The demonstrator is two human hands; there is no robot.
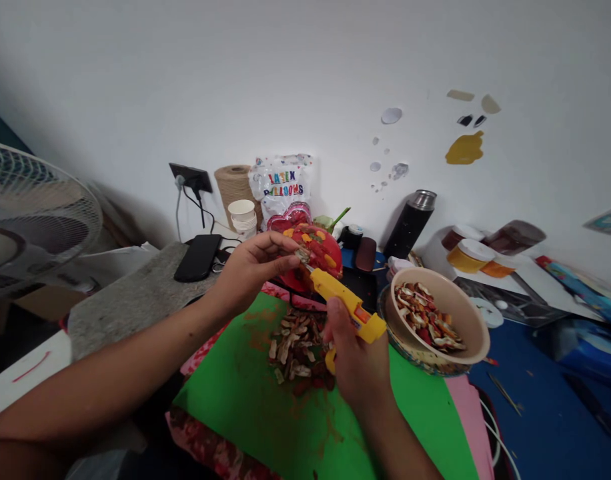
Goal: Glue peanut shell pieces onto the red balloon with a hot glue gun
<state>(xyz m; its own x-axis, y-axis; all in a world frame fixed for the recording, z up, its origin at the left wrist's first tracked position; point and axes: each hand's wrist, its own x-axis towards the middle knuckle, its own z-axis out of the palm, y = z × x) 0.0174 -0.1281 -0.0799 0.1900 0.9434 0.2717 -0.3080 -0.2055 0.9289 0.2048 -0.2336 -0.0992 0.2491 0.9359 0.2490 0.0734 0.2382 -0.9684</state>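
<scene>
My right hand (358, 360) grips a yellow hot glue gun (343, 300), its nozzle pointing up and left. Close to the nozzle tip, my left hand (263, 260) pinches a small pale dried piece (302, 255) between thumb and fingers. Behind both hands sits a round red balloon (330, 250) with orange and reddish pieces stuck on its surface. Below, a heap of dried peel-like pieces (295, 347) lies on a green sheet (235, 400). The hands partly cover the balloon.
A beige bowl (478, 333) of similar dried pieces stands at the right. Farther back are a balloon bag (285, 190), a twine spool (230, 183), paper cups (243, 217) and a black flask (410, 223). A phone (199, 257) and a fan (35, 207) are at the left.
</scene>
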